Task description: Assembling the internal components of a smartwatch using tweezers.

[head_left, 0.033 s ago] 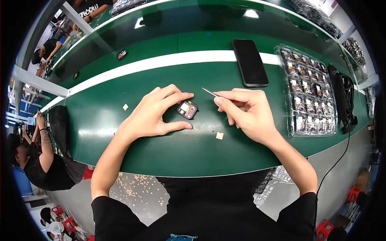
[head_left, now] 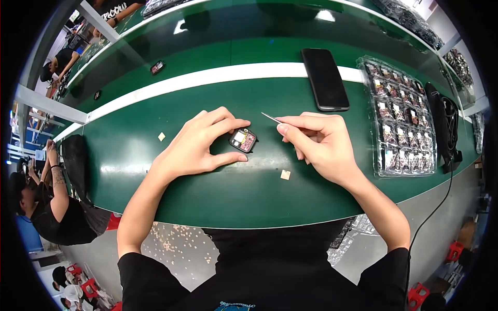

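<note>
A small dark square electronic module [head_left: 244, 140], with a white-yellow patch and reddish circuitry inside its black rim, lies on the green table. My left hand [head_left: 199, 142] curves around its left side with fingers apart. The index fingertip is at the module's top edge and the thumb tip just below its lower edge; I cannot tell whether both touch it. My right hand [head_left: 319, 142] pinches a thin pointed metal tool [head_left: 271, 118] between thumb and index finger. Its tip points up and left, apart from the module. One small pale-yellow square [head_left: 285, 175] lies between my hands.
Another pale square [head_left: 161, 137] lies left of my left hand. A black phone [head_left: 326, 80] rests across the white strip [head_left: 207, 80]. On the right are a clear tray [head_left: 381, 168] of similar modules and a black cable bundle [head_left: 448, 119]. A person [head_left: 57, 202] sits at the left.
My left thumb has come slightly up, closer to the module's lower edge. My right hand stays almost still with the pointed tool.
</note>
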A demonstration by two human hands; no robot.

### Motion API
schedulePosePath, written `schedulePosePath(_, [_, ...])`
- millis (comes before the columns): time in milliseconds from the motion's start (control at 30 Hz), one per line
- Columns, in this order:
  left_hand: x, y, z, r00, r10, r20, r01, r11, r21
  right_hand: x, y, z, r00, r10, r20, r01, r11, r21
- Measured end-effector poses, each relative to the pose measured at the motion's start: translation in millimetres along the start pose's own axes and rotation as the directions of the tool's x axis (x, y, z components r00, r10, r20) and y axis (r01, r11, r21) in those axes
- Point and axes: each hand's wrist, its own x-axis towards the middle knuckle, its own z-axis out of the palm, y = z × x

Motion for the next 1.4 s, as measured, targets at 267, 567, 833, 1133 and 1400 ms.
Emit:
schedulePosePath(267, [0, -17, 5, 0.999, 0.022, -0.040, -0.027, 0.991, -0.128, -2, 15, 11, 0.997, -0.066, -0.026, 0.064, 0.994, -0.086])
schedulePosePath(567, [3, -4, 9, 0.998, 0.059, 0.016, -0.057, 0.991, -0.119, -8, 14, 13, 0.979, -0.199, 0.051, 0.205, 0.948, -0.242])
schedulePosePath(833, [7, -8, 13, 0.998, 0.054, -0.015, -0.055, 0.987, -0.148, -5, 28, 23, 0.961, -0.278, 0.011, 0.269, 0.917, -0.295])
schedulePosePath(1133, [7, -11, 15, 0.996, 0.079, -0.040, -0.084, 0.990, -0.114, 0, 24, 18, 0.947, -0.315, 0.067, 0.317, 0.875, -0.366])
schedulePosePath(1400, [8, -4, 14, 0.996, 0.004, -0.090, -0.015, 0.992, -0.122, -5, 28, 20, 0.888, -0.459, 0.033, 0.425, 0.788, -0.445])
